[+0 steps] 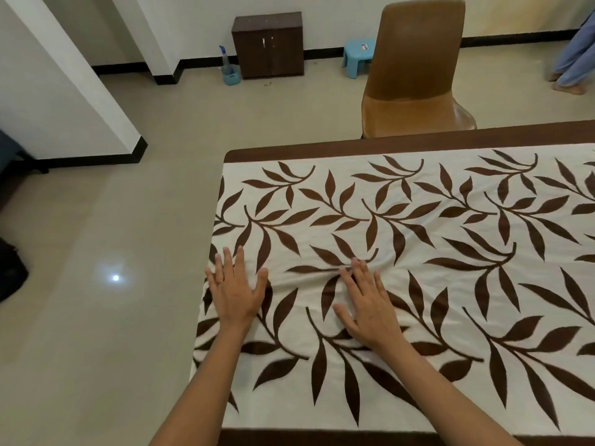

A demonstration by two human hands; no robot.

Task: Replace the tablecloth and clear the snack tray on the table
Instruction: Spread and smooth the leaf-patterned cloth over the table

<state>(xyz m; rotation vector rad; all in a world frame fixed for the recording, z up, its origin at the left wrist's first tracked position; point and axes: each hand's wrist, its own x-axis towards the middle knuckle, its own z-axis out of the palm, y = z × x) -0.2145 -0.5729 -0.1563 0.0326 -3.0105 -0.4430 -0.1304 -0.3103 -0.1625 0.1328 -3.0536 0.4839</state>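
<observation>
Both forearms come up from the bottom of the frame, left hand and right hand pressed flat, fingers spread, gripping nothing, on the leaf-print tablecloth covering the table. Best bet: sweep outward from that bunched crease between the 2 hands. Left edge overhangs; floor there is open, chair upper center. No snack tray visible.

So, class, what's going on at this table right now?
A person has both hands flat on a white tablecloth with brown leaves, spread over a dark table. The left hand presses near the cloth's end; the right hand lies beside some wrinkles. A brown chair stands at the far side. No snack tray is visible.
</observation>
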